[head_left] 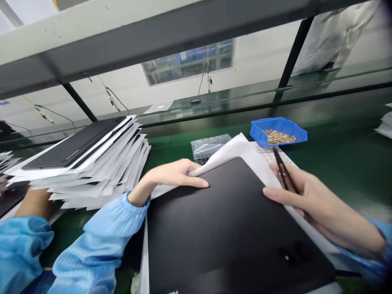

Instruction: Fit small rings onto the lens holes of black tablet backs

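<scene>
A: What's nearest?

B: A black flat panel (232, 228) on a white paper sheet (220, 157). The left hand (171, 175) lies fingers together, pressing the sheet against the panel's edge.

A: And the right hand (318, 204)?

B: Pinching black tweezers (284, 169), tips just beside a blue parts bin (259, 132) of brass rings (279, 137).

A: Room to move?

B: Only a narrow strip of green bench (153, 155) between the panel and a stack of paper-wrapped panels (88, 163). A plastic bag (210, 148) sits half-hidden behind the sheet.

A: That forearm (33, 204), far left?

B: Cut off; I can't tell whose.
</scene>
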{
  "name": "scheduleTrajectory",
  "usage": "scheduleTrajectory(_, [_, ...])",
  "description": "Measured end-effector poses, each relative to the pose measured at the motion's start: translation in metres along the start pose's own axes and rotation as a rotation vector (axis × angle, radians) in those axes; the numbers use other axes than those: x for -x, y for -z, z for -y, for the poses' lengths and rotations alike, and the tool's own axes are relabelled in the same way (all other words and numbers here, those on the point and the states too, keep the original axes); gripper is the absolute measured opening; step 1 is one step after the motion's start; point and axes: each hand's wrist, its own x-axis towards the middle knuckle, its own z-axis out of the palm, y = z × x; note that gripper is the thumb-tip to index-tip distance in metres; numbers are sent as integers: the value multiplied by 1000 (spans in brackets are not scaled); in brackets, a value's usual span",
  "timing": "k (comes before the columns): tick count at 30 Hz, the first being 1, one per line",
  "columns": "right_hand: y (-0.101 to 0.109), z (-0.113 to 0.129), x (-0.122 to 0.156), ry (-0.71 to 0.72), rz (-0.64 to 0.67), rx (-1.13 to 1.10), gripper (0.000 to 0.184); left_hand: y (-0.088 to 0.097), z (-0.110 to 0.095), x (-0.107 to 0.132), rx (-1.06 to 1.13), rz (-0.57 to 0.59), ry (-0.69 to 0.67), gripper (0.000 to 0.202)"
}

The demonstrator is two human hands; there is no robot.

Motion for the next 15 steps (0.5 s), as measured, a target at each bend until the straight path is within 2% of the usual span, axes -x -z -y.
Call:
scheduleTrajectory(2, [-1,5,-9,-23,49,-66,42,17,7,9,70,17,40,38])
scheduleTrajectory(4, [-1,6,-19,-18,75,-113,36,33,15,20,134,-90,80,37])
scheduleTrajectory(6, [1,4,-27,0,40,-139,32,51,26,32,194,-290,115,38])
scheduleTrajectory(8, [4,-2,-31,-9,1,-152,31,69,43,39,247,-545,148,40])
scheduleTrajectory(11, [9,-11,-31,-85,0,-135,31,90,78,37,286,-892,235,36])
scheduleTrajectory(13, [10,-17,-28,-110,26,-127,32,96,103,26,297,-1021,335,31])
scheduleTrajectory(15, [11,-20,-26,-109,45,-125,34,94,125,13,304,-1081,432,28])
